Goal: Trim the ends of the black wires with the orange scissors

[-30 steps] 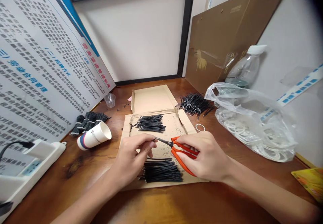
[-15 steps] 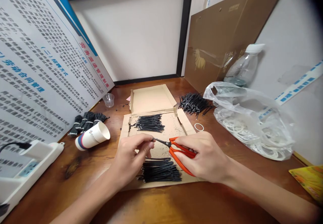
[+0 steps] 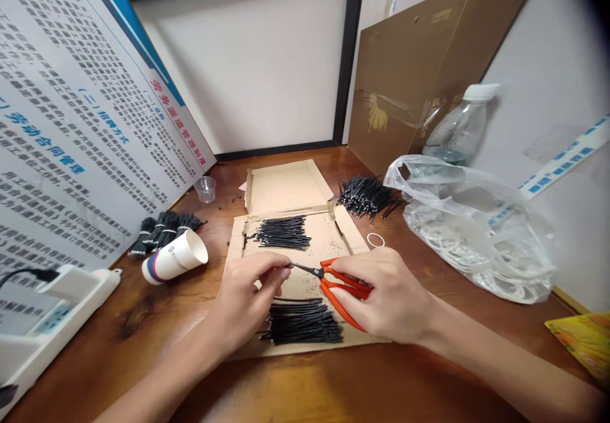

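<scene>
Above the cardboard, my left hand (image 3: pixel 252 293) is closed in a pinch at thumb and forefinger. A small dark end, which looks like a black wire, shows at the fingertips; most of it is hidden. My right hand (image 3: pixel 398 296) grips red-handled scissors (image 3: pixel 343 312), with the handles somewhat apart. Their dark blades (image 3: pixel 307 269) point left and reach the left fingertips. Below the hands lies a row of short black wires (image 3: pixel 305 321) on the flattened cardboard box (image 3: pixel 328 235). Farther back on the box rests another row of black wires (image 3: pixel 283 231).
Right of the box are a loose heap of black wires (image 3: pixel 365 194), a white ring (image 3: pixel 375 240) and a clear plastic bag (image 3: pixel 476 232) of white loops. A paper cup (image 3: pixel 176 258), tied wire bundles (image 3: pixel 164 229), a clear cup (image 3: pixel 206 189) and a power strip (image 3: pixel 61 321) stand left.
Both hands stay almost in place. The scissors and the left fingertips have shifted only very slightly.
</scene>
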Demonstrator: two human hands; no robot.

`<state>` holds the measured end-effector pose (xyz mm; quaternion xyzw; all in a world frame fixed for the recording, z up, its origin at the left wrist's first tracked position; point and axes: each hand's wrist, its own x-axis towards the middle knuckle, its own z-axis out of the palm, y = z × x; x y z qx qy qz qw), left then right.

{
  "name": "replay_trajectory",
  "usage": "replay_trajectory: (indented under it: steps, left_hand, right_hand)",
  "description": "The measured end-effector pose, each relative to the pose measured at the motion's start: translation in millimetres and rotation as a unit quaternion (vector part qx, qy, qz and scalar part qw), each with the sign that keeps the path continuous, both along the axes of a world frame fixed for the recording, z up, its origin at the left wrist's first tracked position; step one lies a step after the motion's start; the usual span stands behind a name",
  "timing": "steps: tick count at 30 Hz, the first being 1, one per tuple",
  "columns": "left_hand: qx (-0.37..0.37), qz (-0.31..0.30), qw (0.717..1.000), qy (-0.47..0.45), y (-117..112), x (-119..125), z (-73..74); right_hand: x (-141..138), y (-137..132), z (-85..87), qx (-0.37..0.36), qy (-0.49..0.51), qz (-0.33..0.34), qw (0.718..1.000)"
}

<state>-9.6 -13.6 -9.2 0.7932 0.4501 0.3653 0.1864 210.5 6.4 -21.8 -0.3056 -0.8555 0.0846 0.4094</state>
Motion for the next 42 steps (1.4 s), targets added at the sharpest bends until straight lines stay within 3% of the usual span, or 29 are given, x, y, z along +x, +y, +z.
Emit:
replay_trajectory:
  steps: [6,16,29,36,42]
  left_hand:
    - [0.015,-0.004,1.0,0.005,2.3,-0.3,-1.3]
    - [0.016,-0.005,1.0,0.004,2.0,-1.0,-1.7]
    - [-0.017,-0.021,0.999,-0.032,2.0,-0.9,-2.2]
    - [-0.015,-0.016,1.0,-0.022,2.5,-0.8,-1.9]
    - [0.025,-0.011,1.0,0.016,3.3,-0.7,1.3]
  right_hand:
    - [1.0,2.1,0.2,0.025,-0.021,-0.018,0.999]
    - [2.6,0.9,0.1,0.001,-0.02,-0.015,1.0]
    - [0.0,-0.2,-0.1,0.037,-0.003,-0.027,0.999]
    - [1.5,-0.8,-0.4,0.016,-0.005,-0.02,1.0]
    - [0.7,0.8,-2.6,0.011,-0.014,-0.021,1.0]
